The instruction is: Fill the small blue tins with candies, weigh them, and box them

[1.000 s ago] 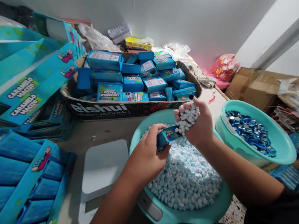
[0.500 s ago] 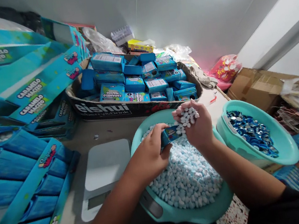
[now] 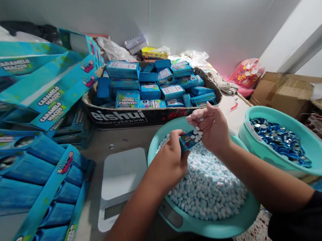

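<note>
My left hand point(image 3: 171, 162) is closed round a small blue candy box point(image 3: 188, 139), held over a teal bowl point(image 3: 199, 230) heaped with pale blue candies point(image 3: 207, 187). My right hand point(image 3: 212, 128) is cupped against the box's open end, with a few white candies point(image 3: 198, 132) left in its palm and fingers. Both hands hover just above the candy heap.
A white kitchen scale point(image 3: 119, 184) lies left of the bowl. A second teal bowl point(image 3: 319, 167) at right holds blue round lids point(image 3: 280, 143). A cardboard tray point(image 3: 123, 116) of filled blue boxes stands behind. Blue display cartons point(image 3: 36, 192) crowd the left; a brown carton point(image 3: 283, 88) sits far right.
The pile of candies in my right hand has shrunk to a few as they went into the box. The view has shifted slightly right.
</note>
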The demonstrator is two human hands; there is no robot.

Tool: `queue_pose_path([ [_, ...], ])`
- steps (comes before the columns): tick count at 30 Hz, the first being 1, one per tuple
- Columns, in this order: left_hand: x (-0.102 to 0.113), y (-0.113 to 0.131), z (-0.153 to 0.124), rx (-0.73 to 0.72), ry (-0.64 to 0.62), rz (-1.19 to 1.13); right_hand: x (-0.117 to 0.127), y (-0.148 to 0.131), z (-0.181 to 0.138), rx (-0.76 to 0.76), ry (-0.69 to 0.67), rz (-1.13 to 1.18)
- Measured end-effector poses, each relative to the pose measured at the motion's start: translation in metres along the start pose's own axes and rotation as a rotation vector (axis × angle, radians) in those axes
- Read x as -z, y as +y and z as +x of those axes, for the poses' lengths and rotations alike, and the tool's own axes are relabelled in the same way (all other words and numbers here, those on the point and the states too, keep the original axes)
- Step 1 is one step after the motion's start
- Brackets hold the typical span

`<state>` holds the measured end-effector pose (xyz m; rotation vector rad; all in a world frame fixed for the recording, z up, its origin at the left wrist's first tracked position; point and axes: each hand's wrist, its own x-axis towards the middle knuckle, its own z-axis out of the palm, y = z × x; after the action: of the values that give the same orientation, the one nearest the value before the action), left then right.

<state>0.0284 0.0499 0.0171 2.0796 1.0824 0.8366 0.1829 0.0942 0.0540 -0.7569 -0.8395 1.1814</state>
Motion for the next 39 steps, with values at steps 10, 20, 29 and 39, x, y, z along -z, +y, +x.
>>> queue_pose_path([
  [10,0.005,-0.001,0.001,0.031,-0.023,-0.101,-0.004,-0.001,-0.018,0.161,-0.113,-0.118],
  [20,0.003,0.000,0.002,0.184,0.102,-0.077,0.003,0.005,-0.020,0.210,-0.448,-0.420],
  [29,0.002,0.000,0.003,0.196,0.163,-0.114,0.011,0.003,-0.013,0.235,-0.435,-0.681],
  [39,0.004,-0.001,0.003,0.250,0.260,-0.238,0.018,0.000,0.001,0.203,-0.355,-0.797],
])
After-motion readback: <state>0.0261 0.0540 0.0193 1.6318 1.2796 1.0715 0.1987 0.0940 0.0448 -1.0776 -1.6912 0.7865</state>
